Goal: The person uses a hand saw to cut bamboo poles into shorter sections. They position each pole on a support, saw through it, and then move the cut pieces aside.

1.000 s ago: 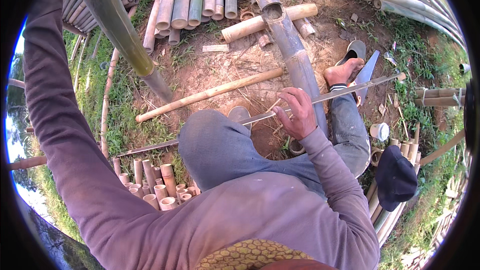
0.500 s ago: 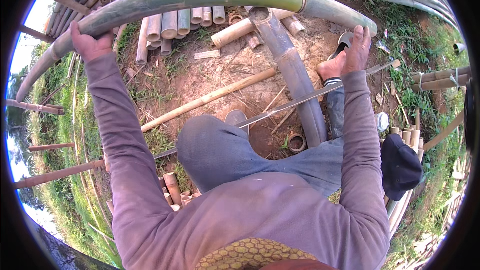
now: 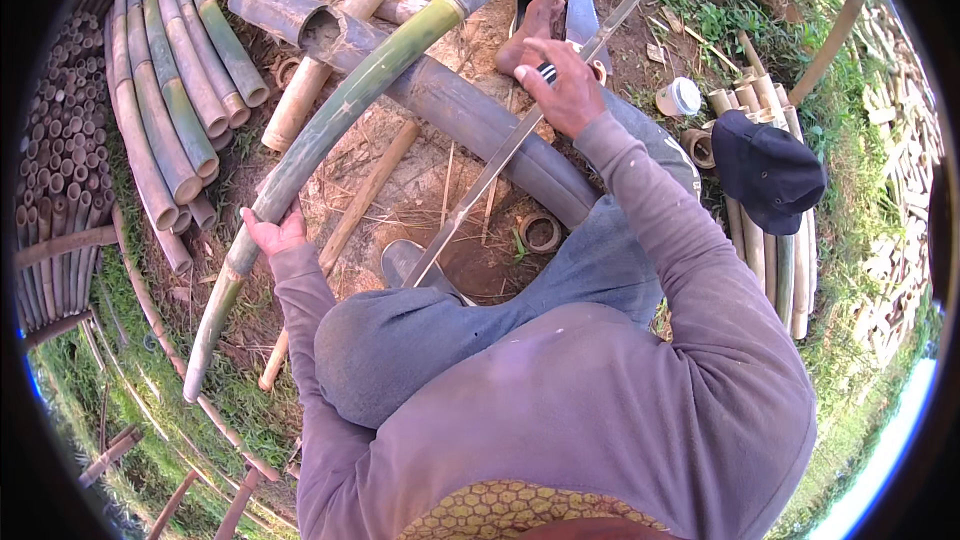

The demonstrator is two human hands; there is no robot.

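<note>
A long green bamboo pole [image 3: 375,90] slants across the view, its near end low at the left. My left hand [image 3: 277,232] supports it from below, the palm turned up and the pole lying across it, fingers partly hidden behind. My right hand [image 3: 562,85] is off the pole, fingers apart, above my lower leg and close to a long thin flat strip [image 3: 480,185]. That strip runs diagonally from beside my foot to my knee. Under the pole lies a thick dark bamboo trunk [image 3: 470,105]. A saw blade [image 3: 581,0] shows beyond my right hand.
Cut bamboo poles [image 3: 170,90] lie stacked at the left. A thinner bamboo stick [image 3: 370,195] rests on the ground before me. To the right are a white lidded cup [image 3: 680,97], a dark cap [image 3: 770,172] on upright bamboo pieces, and a short bamboo ring [image 3: 540,233].
My right hand has left the pole's right end and come lower. The pole has swung to a diagonal, its left end nearer me, still in my left hand. The view has turned rightward.
</note>
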